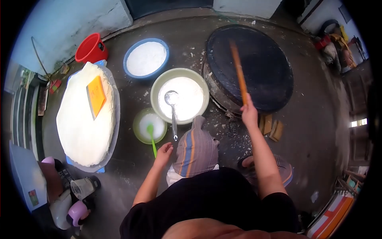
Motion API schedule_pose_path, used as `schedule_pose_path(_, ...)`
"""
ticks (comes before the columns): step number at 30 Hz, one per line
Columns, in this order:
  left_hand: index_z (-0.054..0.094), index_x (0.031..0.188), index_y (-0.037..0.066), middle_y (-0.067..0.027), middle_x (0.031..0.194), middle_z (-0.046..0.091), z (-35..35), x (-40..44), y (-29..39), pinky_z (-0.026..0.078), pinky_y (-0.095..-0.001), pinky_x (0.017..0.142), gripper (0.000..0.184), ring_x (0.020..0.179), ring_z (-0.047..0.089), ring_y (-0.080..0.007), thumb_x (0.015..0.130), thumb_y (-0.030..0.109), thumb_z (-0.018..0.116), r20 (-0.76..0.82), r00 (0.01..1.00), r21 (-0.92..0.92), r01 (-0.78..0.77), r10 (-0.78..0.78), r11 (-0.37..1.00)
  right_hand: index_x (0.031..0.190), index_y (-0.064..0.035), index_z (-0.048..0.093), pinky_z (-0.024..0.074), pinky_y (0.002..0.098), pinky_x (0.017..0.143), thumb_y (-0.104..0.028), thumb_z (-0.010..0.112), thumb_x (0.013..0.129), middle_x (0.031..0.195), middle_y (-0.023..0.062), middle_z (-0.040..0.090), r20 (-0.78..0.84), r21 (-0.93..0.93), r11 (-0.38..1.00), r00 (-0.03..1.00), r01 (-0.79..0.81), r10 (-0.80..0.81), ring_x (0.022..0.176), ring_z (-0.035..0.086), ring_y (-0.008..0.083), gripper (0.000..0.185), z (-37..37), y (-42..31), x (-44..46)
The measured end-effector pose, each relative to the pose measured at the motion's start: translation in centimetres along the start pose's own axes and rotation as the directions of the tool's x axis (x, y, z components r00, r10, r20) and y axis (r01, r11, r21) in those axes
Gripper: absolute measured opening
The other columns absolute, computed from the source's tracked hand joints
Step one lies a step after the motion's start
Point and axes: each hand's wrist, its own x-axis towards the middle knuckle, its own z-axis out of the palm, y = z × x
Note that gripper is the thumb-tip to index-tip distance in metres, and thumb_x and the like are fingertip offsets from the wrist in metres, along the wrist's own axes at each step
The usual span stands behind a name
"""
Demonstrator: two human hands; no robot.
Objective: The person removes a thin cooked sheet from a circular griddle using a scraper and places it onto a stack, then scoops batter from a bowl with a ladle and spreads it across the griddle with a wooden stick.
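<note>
My right hand [250,111] is closed round the lower end of a long wooden stick [240,75], which lies across the view over a large round black griddle [262,59]. My left hand [164,153] hangs beside the green spoon handle, its fingers curled together; whether anything is between them cannot be made out. A pale green basin [155,99] of white batter holds a metal ladle [173,115]. Beside it, a small green bowl [137,133] holds whitish liquid and a green spoon [152,139]. A blue basin [126,59] contains white powder.
At the left, a tall stack of pale sheets [85,131] carries a yellow scraper [96,96]. A red bucket [90,48] stands by the wall. Brown blocks [276,130] lie below the griddle. A striped cloth [197,149] covers my knee. A clear jug [83,187] is lower left.
</note>
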Motion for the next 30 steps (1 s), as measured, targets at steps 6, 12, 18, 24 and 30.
schedule_pose_path(6, 0.049, 0.111, -0.003, -0.0096, 0.101, 0.058, -0.1, -0.6, -1.4, 0.044, -0.0236, 0.078, 0.033, 0.092, 0.055, -0.0139, 0.084, 0.015, 0.055, -0.077, 0.996, 0.059, 0.040, -0.035, 0.997, 0.123, -0.0269, 0.044, 0.0443, 0.0361, 0.072, -0.010, 0.045, 0.083, 0.085, 0.0158, 0.060, 0.538, -0.270, 0.856, 0.806, 0.441, -0.246, 0.080, 0.057, 0.0304, 0.044, -1.6, 0.1, -3.8)
schedule_pose_path(12, 0.050, 0.111, -0.004, -0.0093, 0.099, 0.058, 0.4, 0.1, -1.0, 0.044, -0.0230, 0.075, 0.033, 0.087, 0.055, -0.0128, 0.084, 0.015, 0.054, -0.104, 0.994, 0.059, -0.020, 0.026, 0.998, 0.116, -0.0317, 0.050, 0.0439, 0.0403, 0.062, -0.019, 0.048, 0.084, 0.075, 0.0115, 0.054, 0.327, -0.445, 0.809, 0.911, 0.384, -0.253, 0.070, 0.055, 0.0309, 0.035, -7.0, -4.8, -2.7)
schedule_pose_path(18, 0.052, 0.109, -0.003, -0.0095, 0.095, 0.060, 0.0, 0.8, -1.6, 0.044, -0.0237, 0.075, 0.032, 0.087, 0.056, -0.0126, 0.083, 0.016, 0.055, -0.096, 0.995, 0.118, -0.006, 0.018, 0.993, 0.106, -0.0273, 0.059, 0.0437, 0.0373, 0.060, -0.016, 0.052, 0.080, 0.072, 0.0088, 0.052, 0.316, -0.555, 0.740, 0.919, 0.379, -0.234, 0.067, 0.054, 0.0276, 0.029, -13.5, -9.5, -1.7)
schedule_pose_path(24, 0.053, 0.107, -0.003, -0.0120, 0.094, 0.061, 0.1, 1.7, -4.5, 0.044, -0.0261, 0.076, 0.031, 0.087, 0.057, -0.0159, 0.083, 0.017, 0.055, -0.117, 0.990, 0.147, -0.058, 0.076, 0.987, 0.094, -0.0223, 0.065, 0.0436, 0.0345, 0.060, -0.013, 0.055, 0.074, 0.070, 0.0086, 0.052, 0.415, -0.764, 0.394, 0.856, 0.512, -0.309, 0.067, 0.055, 0.0254, 0.024, -16.0, -14.8, 0.1)
schedule_pose_path(30, 0.053, 0.106, -0.003, -0.0128, 0.095, 0.060, 0.4, 0.7, -2.5, 0.044, -0.0266, 0.077, 0.032, 0.087, 0.057, -0.0173, 0.083, 0.018, 0.054, -0.105, 0.991, 0.201, -0.065, 0.087, 0.977, 0.097, -0.0198, 0.063, 0.0439, 0.0336, 0.060, -0.009, 0.051, 0.074, 0.072, 0.0089, 0.049, 0.469, -0.795, 0.119, 0.727, 0.595, -0.501, 0.067, 0.053, 0.0247, 0.028, -12.7, -17.5, 4.4)
